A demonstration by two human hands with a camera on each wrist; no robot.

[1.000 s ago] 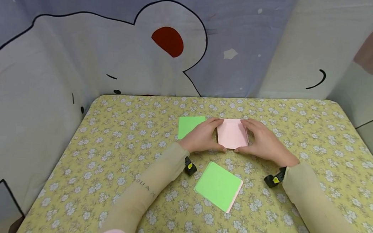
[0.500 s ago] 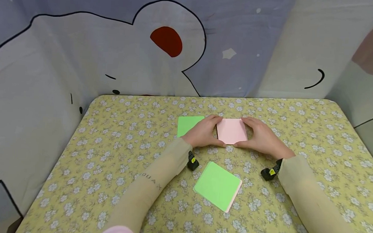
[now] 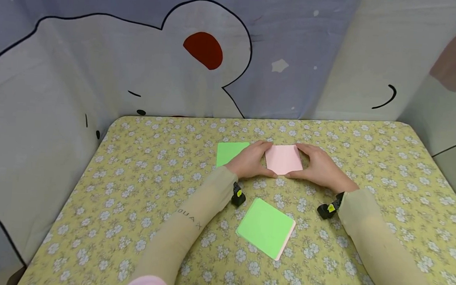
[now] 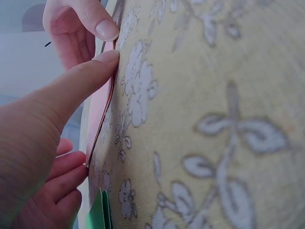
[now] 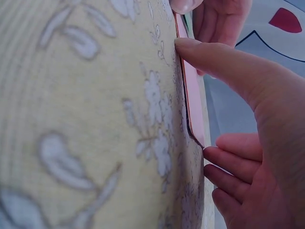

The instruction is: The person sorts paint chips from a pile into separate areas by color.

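A square pink card (image 3: 283, 160) lies near the far middle of the flowered table, with a hand on either side. My left hand (image 3: 250, 161) holds its left side, thumb at the near edge and fingers at the far corner. From the right, my right hand (image 3: 320, 168) grips it the same way, the two thumbs close together. Both wrist views show the pink card (image 4: 98, 105) edge-on, with a thin dark layer under the pink (image 5: 192, 93). Left of it, partly covered by my left hand, is a green square card (image 3: 229, 152).
Closer to me on the flowered tablecloth (image 3: 130, 206) lies a slanted stack with a green card (image 3: 266, 228) on top and a pink edge showing. A printed cartoon curtain (image 3: 292, 55) stands behind the table and along both sides.
Both hands have moved slightly away from me with the pink card. Its near edge has shifted farther back. The green card and the stack stay where they were.
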